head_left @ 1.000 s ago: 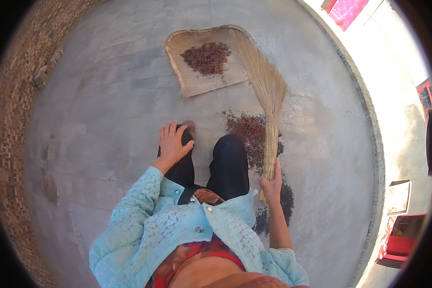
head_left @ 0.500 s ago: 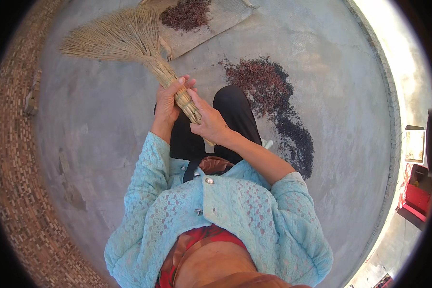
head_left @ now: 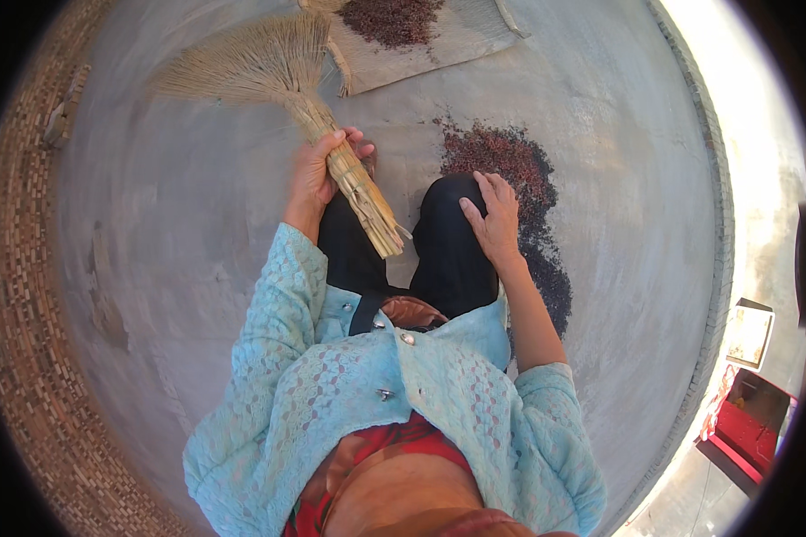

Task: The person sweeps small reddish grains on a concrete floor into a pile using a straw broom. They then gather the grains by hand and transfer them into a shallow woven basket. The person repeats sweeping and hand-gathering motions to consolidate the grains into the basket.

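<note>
A straw hand broom [head_left: 354, 183] is gripped by my left hand [head_left: 315, 175] around its bound handle. Its fanned bristles point up and to the left, and the cut handle end hangs between my knees. My right hand [head_left: 495, 217] holds nothing and rests on my right knee [head_left: 446, 224], fingers stretched out. Just beyond that knee, a long heap of small dark red and black grains [head_left: 524, 170] lies on the concrete floor, partly hidden behind my right hand and forearm.
At the far side a tan woven sack or mat [head_left: 461, 40] lies on the floor with a pile of dark red grains [head_left: 392, 20] on it. A brick wall [head_left: 27, 295] curves along the left. Beyond the right floor edge stands a red box-like thing [head_left: 750, 421].
My right hand has let go of the broom handle and moved right onto my knee. My left hand still holds the broom. The view has shifted slightly.
</note>
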